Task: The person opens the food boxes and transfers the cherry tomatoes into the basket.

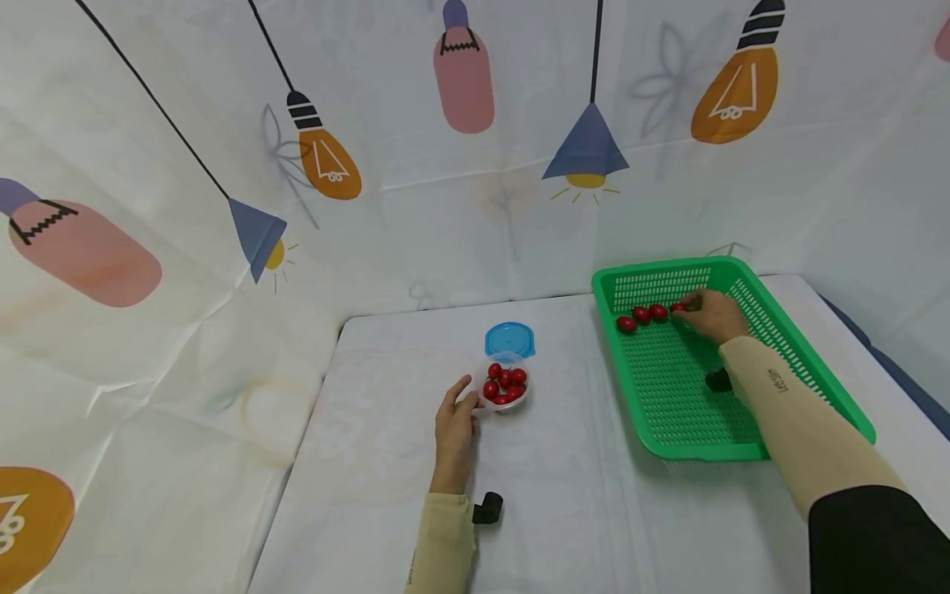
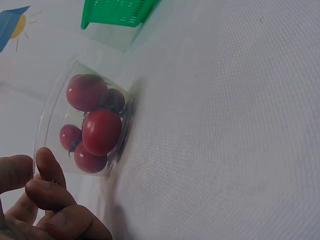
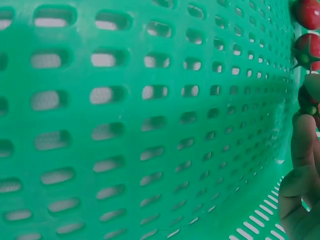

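Note:
My left hand (image 1: pixel 453 437) pinches the near-left rim of a small clear plastic tub (image 2: pixel 56 107) standing on the table. Several cherry tomatoes (image 2: pixel 102 131), some with green stems, lie inside it. My right hand (image 1: pixel 716 317) reaches into a green perforated basket (image 1: pixel 712 452) and pinches a cherry tomato (image 1: pixel 677 308) near its back wall. To the left of those fingers, 3 more tomatoes (image 1: pixel 641 314) lie in a loose row on the basket floor. In the right wrist view the held tomato (image 3: pixel 312 109) is partly hidden by the fingers.
A blue lid (image 1: pixel 510 339) lies right behind the tub, close to its rim. White cloth covers the table (image 1: pixel 378 429). A printed white sheet (image 1: pixel 445 223) hangs along the back and left side.

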Tool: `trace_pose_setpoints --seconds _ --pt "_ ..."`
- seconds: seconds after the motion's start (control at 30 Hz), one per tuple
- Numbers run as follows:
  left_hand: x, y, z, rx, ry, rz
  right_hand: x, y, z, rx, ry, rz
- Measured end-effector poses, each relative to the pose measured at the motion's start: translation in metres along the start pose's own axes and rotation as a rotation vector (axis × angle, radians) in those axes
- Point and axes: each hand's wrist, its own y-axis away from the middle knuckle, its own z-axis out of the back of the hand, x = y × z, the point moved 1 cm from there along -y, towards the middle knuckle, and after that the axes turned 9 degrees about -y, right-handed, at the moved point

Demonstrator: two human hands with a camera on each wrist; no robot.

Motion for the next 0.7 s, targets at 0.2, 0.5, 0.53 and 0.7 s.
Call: trace_pose_setpoints --seconds 0.2,0.5,0.53,0.7 --pt "0.0001 -0.001 -0.0007 -0.005 -0.01 0.001 -0.0063 -0.0011 -0.0019 0.01 0.022 0.0" --pt "0.0004 -0.001 -0.0006 0.005 -0.004 0.002 -0.0044 -0.0005 -0.0019 0.026 0.033 -0.004" --pt "0.0003 -0.0007 -0.0003 0.005 -0.005 0.001 -0.0038 -0.0005 -0.0017 0.028 0.033 -0.006" --pt "-0.0005 0.0002 0.0005 0.004 0.0 -0.002 0.0016 -0.0013 0.0007 0.027 -0.001 -0.016"
